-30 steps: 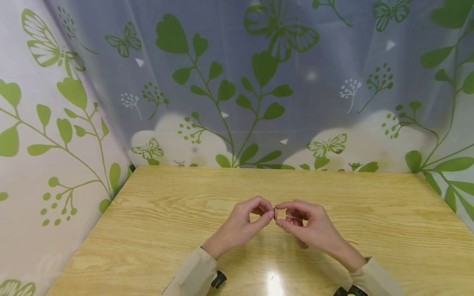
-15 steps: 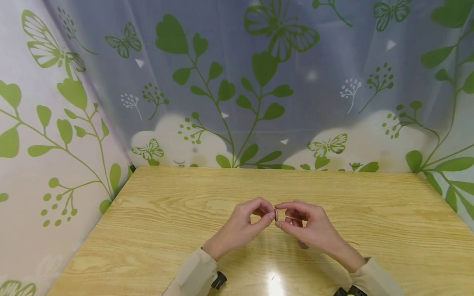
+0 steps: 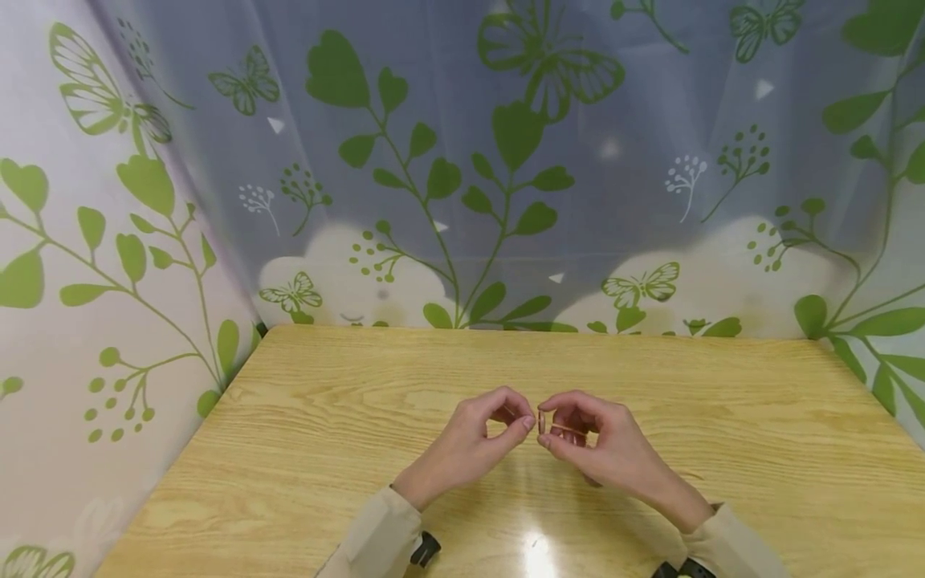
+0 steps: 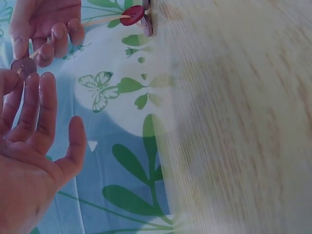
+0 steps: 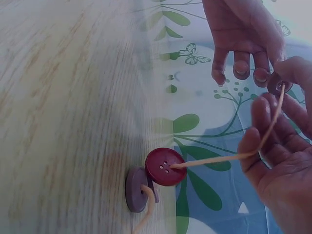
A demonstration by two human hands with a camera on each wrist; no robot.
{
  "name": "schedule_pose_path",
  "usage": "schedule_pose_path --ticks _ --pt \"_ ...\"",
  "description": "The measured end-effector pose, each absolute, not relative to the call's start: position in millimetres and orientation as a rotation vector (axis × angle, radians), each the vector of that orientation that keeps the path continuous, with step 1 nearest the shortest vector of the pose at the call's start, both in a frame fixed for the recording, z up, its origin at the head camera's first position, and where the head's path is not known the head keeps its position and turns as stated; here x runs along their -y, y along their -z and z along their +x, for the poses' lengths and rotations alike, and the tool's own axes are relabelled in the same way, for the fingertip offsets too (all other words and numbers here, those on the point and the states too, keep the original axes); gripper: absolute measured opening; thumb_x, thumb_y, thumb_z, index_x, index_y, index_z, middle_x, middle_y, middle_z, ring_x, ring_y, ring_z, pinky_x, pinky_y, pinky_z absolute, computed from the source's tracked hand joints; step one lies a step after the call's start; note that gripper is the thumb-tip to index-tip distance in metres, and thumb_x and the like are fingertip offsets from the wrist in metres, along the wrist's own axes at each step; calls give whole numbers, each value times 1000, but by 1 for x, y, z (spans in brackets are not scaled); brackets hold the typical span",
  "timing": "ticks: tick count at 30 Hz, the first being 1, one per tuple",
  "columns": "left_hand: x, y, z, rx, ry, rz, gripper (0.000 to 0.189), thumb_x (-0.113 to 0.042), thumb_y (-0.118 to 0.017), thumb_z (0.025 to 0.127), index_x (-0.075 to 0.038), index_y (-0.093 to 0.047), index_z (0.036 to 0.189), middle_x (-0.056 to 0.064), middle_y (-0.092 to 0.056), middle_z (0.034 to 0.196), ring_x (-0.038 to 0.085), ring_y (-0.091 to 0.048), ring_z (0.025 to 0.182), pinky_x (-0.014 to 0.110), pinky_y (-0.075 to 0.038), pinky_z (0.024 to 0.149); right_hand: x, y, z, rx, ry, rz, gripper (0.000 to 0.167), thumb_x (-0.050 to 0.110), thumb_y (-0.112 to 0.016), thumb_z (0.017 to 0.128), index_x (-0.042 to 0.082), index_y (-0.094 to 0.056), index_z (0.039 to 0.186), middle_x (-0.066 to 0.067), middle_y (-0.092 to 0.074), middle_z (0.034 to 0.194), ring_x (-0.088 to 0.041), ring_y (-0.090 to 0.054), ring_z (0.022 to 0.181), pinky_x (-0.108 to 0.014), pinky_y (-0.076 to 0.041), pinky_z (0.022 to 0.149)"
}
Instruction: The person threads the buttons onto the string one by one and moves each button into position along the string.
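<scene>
My right hand (image 3: 610,437) pinches the rim of a small mauve button (image 5: 279,84) between thumb and index finger. An orange cord (image 5: 214,160) runs from this button along the right hand's curled fingers. Facing it, my left hand (image 3: 480,441) has thumb and index tip together just left of the button, apparently on the cord's short end, which is mostly hidden. Farther along the cord hang a dark red button (image 5: 161,176) with several holes and a thicker mauve button (image 5: 135,190), below the right hand. Another piece behind them is partly hidden.
Both hands are above a light wood-grain table (image 3: 347,401). A curtain (image 3: 433,160) printed with green leaves and butterflies stands behind the table's far edge and along the sides. Black straps show at both cuffs.
The left fingertips, which met the mauve button before, are now slightly apart from it. The button has moved slightly right with the right fingertips and stands more edge-on.
</scene>
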State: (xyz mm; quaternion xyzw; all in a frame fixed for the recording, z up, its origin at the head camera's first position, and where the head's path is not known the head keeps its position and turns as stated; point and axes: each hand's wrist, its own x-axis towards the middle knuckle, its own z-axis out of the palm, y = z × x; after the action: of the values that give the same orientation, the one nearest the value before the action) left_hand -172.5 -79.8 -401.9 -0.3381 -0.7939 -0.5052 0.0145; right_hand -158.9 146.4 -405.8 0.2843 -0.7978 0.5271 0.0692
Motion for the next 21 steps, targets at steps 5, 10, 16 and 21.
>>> schedule_pose_path --ticks 5,10,16,21 --pt "85 401 -171 2492 1561 -1013 7 -20 -61 103 -15 -65 105 6 -73 100 10 -67 94 26 -56 84 -145 409 -160 2410 -1587 885 24 7 -77 90 8 -70 113 0 -71 90 -5 -66 77 -26 -57 63" --pt "91 398 -169 2519 1555 -988 8 -22 -60 104 -16 -64 105 5 -72 100 9 -67 94 26 -56 83 -145 412 -161 2421 -1563 913 23 7 -76 91 11 -70 114 1 -73 93 -4 -68 84 -28 -60 71" --pt "97 396 -169 2522 1544 -988 8 -22 -60 104 -15 -64 105 6 -72 101 9 -68 94 29 -57 90 -145 413 -162 2461 -1528 928 21 11 -75 92 16 -72 113 3 -74 100 -5 -68 90 -29 -61 77" --pt "101 397 -168 2530 1565 -979 9 -22 -60 104 -14 -64 105 8 -72 102 10 -68 95 28 -57 90 -144 417 -164 2494 -1505 954 18 15 -76 93 18 -73 111 4 -75 101 -9 -69 91 -33 -61 76"
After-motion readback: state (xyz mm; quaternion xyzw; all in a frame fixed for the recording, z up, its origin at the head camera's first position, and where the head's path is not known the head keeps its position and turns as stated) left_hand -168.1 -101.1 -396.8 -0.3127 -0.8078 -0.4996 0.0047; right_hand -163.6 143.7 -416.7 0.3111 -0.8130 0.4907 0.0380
